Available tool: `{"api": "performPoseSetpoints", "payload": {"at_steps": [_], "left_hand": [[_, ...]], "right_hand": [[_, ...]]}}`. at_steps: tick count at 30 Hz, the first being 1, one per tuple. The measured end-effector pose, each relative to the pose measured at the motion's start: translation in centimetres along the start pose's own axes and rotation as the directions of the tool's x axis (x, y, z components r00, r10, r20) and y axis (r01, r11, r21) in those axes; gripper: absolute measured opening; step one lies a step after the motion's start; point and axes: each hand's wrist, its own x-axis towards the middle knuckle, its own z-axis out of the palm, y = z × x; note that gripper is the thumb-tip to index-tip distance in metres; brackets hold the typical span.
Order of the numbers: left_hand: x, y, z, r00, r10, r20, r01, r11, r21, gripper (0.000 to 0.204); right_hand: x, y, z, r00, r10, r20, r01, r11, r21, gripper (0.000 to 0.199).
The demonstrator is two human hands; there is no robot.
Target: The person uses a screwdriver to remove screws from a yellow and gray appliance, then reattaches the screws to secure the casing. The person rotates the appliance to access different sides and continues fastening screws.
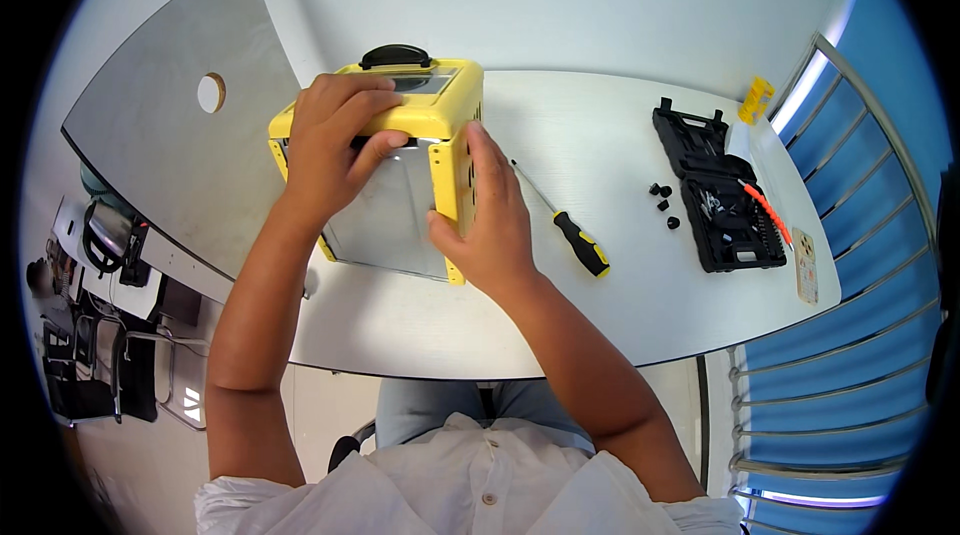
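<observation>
A yellow box-shaped appliance (425, 121) stands on the white table in front of me, left of the middle. It has a black carry handle (396, 57) on top, a grey shiny front panel (388, 220) and slots in its right side. My left hand (328, 140) grips its upper front edge, with fingers over the top and the thumb bent down by the front. Around the right front edge lies my right hand (490, 210), its fingers along the slotted side and its thumb at the front. The fingers partly hide the top and that side.
A yellow-and-black screwdriver (580, 243) lies right of the appliance. Further right are several small black parts (663, 197), an open black tool case (715, 200), an orange pen-like tool (767, 212), a phone (804, 265) and a yellow piece (756, 101). A grey panel (165, 65) rises at left.
</observation>
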Motion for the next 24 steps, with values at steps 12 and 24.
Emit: {"api": "performPoseSetpoints", "payload": {"at_steps": [12,24], "left_hand": [[-12.0,-2.6,0.1,0.598,-0.799,-0.064,0.628,0.516,-0.582,0.061],[-14.3,-0.3,3.8,0.466,-0.877,-0.119,0.696,0.447,-0.563,0.075]], "right_hand": [[5.3,0.0,-2.6,1.000,-0.009,-0.014,0.010,0.996,0.089,0.079],[19.9,-1.9,0.7,0.760,0.172,0.627,0.085,0.930,-0.358,0.043]]}}
